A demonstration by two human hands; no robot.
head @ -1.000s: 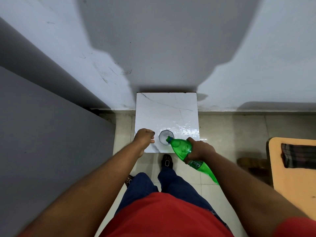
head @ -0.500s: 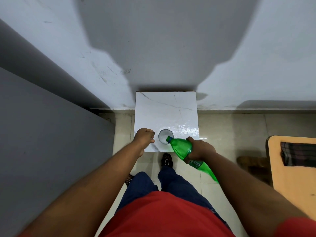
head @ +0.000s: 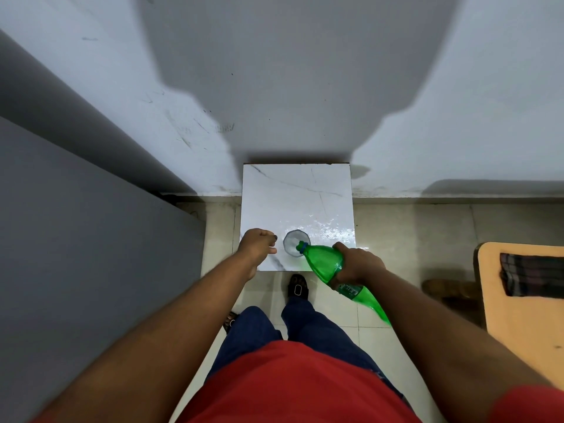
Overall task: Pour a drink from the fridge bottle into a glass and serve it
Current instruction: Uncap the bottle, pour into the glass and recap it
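Right grip [head: 355,264]: closed around the middle of the green bottle [head: 328,264], label end trailing back toward the body and low, neck forward. Tilted this way so the mouth sits right over the rim of the glass [head: 295,245]; judged to be mid-pour, though no stream can be made out at this scale. Cap apparently off; whether the blue at the neck is only a ring cannot be told.

Left grip [head: 255,246]: curled into a loose fist just beside the glass on its left, resting at the table [head: 297,193] near its front edge. Possibly holding the cap, but nothing visible inside the fist, so cannot tell. Not touching the glass; likely parked there to steady it if it slides.

Glass standing upright near the front edge of the small white marble-patterned table, close to the body, presumably to keep the reach short. Contents look pale or frothy; fill level too hard to read. Wet-looking sheen on the table to the right of the glass, so a slippery base is a fair worry.

Count: one bottle, one glass, one table, two hands. Also one orange-topped surface [head: 525,300] at far right with one dark checked cloth [head: 532,274] on it, well apart from the pour.
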